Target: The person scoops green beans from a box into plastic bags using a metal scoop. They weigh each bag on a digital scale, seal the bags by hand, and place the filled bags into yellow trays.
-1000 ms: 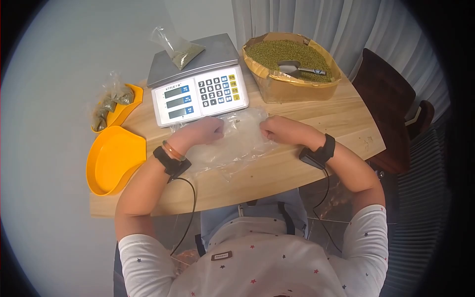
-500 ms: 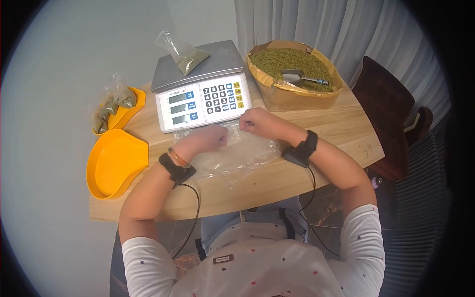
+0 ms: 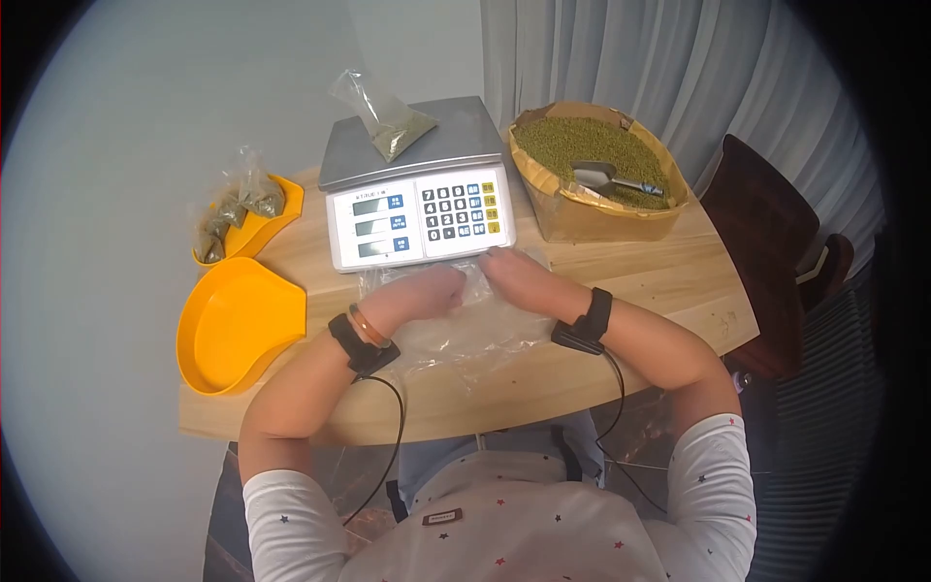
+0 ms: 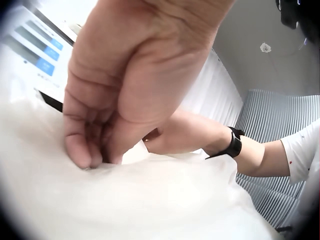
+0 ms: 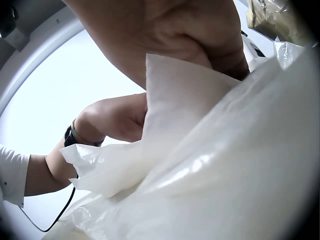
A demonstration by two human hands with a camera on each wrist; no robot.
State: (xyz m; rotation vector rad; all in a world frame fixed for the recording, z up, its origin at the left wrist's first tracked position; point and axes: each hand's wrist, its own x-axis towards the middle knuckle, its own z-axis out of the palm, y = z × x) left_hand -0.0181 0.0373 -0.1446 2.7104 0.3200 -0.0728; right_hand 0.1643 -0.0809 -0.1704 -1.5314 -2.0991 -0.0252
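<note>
A pile of thin clear plastic bags [image 3: 465,339] lies on the table in front of the scale [image 3: 422,218]. My left hand [image 3: 425,294] is over its left part; in the left wrist view, thumb and fingertips come together on the milky plastic [image 4: 165,200] and pinch it. Close by on the right, my right hand [image 3: 524,281] has its fingers curled at the plastic's far edge, near the scale's front. A raised flap of plastic [image 5: 185,95] hides those fingertips in the right wrist view. On the scale's pan rests a small bag of greenish grains [image 3: 400,134].
A cardboard box [image 3: 601,225] of green grains, with a metal scoop [image 3: 606,177] lying in it, stands at the back right. At left are a yellow tray [image 3: 242,325] and another yellow tray [image 3: 276,209] bearing several filled bags [image 3: 233,211]. A dark chair [image 3: 752,252] stands at right.
My right hand has moved left from the plastic's right side, close to my left hand. The left hand stays on the plastic. The head view has shifted slightly.
</note>
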